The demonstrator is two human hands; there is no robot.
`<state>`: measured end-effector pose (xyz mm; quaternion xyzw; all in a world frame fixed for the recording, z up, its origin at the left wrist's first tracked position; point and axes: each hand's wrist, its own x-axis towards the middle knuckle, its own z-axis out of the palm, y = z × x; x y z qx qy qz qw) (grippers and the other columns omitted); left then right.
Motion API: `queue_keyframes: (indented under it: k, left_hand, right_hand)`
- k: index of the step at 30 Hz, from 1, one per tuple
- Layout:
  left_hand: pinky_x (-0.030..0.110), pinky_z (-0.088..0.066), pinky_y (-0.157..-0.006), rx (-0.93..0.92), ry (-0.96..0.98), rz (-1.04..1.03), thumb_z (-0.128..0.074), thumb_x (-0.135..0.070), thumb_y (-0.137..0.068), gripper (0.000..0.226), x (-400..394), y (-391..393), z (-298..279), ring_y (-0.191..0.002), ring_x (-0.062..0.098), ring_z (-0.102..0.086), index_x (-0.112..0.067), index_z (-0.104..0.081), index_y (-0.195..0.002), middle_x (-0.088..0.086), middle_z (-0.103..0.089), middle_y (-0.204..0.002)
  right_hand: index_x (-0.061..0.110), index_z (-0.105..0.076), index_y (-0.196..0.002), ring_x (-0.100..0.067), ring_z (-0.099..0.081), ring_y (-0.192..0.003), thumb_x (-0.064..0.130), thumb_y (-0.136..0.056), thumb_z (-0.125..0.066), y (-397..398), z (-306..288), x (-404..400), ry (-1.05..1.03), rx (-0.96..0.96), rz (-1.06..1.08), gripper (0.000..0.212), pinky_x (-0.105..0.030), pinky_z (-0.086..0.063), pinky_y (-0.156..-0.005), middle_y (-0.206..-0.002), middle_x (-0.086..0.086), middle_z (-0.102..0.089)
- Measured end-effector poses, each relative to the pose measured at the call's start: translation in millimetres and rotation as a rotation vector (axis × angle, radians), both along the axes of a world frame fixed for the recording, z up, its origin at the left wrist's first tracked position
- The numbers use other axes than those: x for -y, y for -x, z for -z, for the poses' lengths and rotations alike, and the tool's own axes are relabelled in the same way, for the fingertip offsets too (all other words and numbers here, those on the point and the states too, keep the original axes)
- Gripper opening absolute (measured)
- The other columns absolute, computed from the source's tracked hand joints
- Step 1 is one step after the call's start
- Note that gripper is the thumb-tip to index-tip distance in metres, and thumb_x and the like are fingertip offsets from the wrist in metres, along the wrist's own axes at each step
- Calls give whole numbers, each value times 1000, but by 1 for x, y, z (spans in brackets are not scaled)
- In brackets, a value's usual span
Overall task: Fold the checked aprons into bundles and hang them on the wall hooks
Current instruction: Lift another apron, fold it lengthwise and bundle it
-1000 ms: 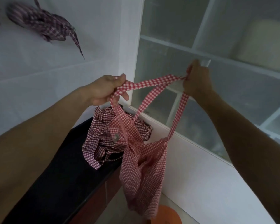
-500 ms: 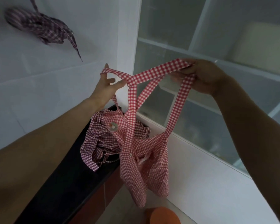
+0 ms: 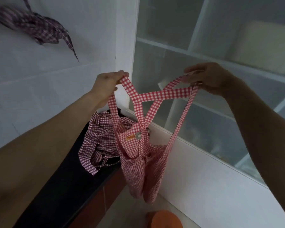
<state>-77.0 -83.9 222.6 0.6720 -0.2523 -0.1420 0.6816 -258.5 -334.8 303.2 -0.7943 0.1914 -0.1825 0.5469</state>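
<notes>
Left hand (image 3: 107, 83) and right hand (image 3: 209, 78), fingers pinching crossed straps of red checked apron (image 3: 138, 155), now spread wider apart; apron hanging untangled above dark tabletop (image 3: 56, 186), probably ready for folding.

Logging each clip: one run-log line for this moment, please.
left hand: pinches strap | right hand: pinches strap | red-and-white checked fabric apron: hanging unfolded | bundled checked apron: on wall

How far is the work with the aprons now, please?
Done: one dark checked apron bundle hangs on the white wall. In hand: the left hand and right hand hold the straps of a red-and-white checked apron, unfolded. Left: another crumpled checked apron lies on the black counter.
</notes>
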Motion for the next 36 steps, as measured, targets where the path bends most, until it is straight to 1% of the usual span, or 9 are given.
queue_keyframes:
  k: [6, 12, 18, 20, 24, 29, 31, 33, 36]
  left_hand:
    - [33, -54, -95, 118, -46, 24, -58, -34, -99, 19, 0, 12, -4, -103, 12, -68, -23, -73, -103, -7, -73, -105]
    - [28, -57, -68, -324, 138, 435, -56, -32, -94, 42, 1, 23, -12, -66, 12, -62, -5, -61, -126, 1, -62, -74]
    - [31, -62, -73, 19, -226, 20, -54, -4, -97, 45, -1, 19, 15, -79, 15, -72, -13, -51, -141, 8, -63, -119]
    - [22, -60, -71, 123, -220, -15, -55, -2, -96, 44, -5, 15, 11, -79, 12, -72, -13, -54, -138, 7, -63, -119]
    - [22, -41, -106, 283, -305, 26, -57, 0, -92, 32, -8, 7, -4, -120, 9, -55, -17, -71, -115, 2, -61, -134]
    - [30, -40, -112, 236, -195, -21, -53, 3, -85, 38, -11, 3, -18, -122, 16, -56, -28, -76, -82, 3, -69, -118]
    - [30, -39, -112, 190, -174, 17, -53, 2, -86, 44, -10, 1, -21, -119, 14, -57, -31, -78, -72, 0, -70, -111]
    - [34, -44, -107, 169, -216, 52, -52, -6, -94, 38, -8, 0, -20, -116, 17, -60, -28, -78, -78, 4, -70, -117]
    - [40, -60, -82, 57, -272, 178, -37, -34, -108, 29, -5, 8, -13, -94, 28, -72, -23, -59, -122, 18, -65, -117]
  right_hand:
    - [3, -65, -95, -5, -60, -43, -8, -89, -60, -6, 17, 12, 71, 148, 381, 14, -22, -54, -49, -74, -10, -61]
    - [4, -59, -93, -16, -69, -57, 18, -107, -38, -2, 23, -1, -399, -102, 165, 29, -28, -58, -53, -73, -10, -69]
    - [2, -61, -83, -20, -68, -65, -10, -94, -39, -10, 27, 3, -509, 224, 43, 28, -32, -59, -71, -77, -11, -69]
    - [7, -61, -85, -20, -65, -71, -17, -85, -44, -9, 27, 9, -425, 295, 75, 30, -33, -53, -72, -83, -9, -65]
    - [15, -67, -74, -15, -58, -74, -10, -57, -59, -4, 29, 16, 0, 307, 163, 32, -36, -47, -67, -87, -7, -63]
    - [10, -69, -81, -8, -63, -105, -18, -68, -62, 4, 21, 17, 399, 268, 121, 32, -18, -53, -84, -125, -8, -63]
    - [12, -70, -74, -3, -66, -93, -13, -66, -61, 8, 14, 17, 416, 223, 50, 28, -16, -55, -79, -119, -11, -69]
    - [21, -74, -69, -9, -70, -80, -4, -60, -63, 10, 8, 17, 264, 175, -12, 29, -24, -59, -73, -94, -5, -77]
    - [6, -71, -88, -21, -71, -69, -6, -81, -61, 13, 3, 15, 48, 31, -59, 17, -32, -62, -64, -80, -7, -76]
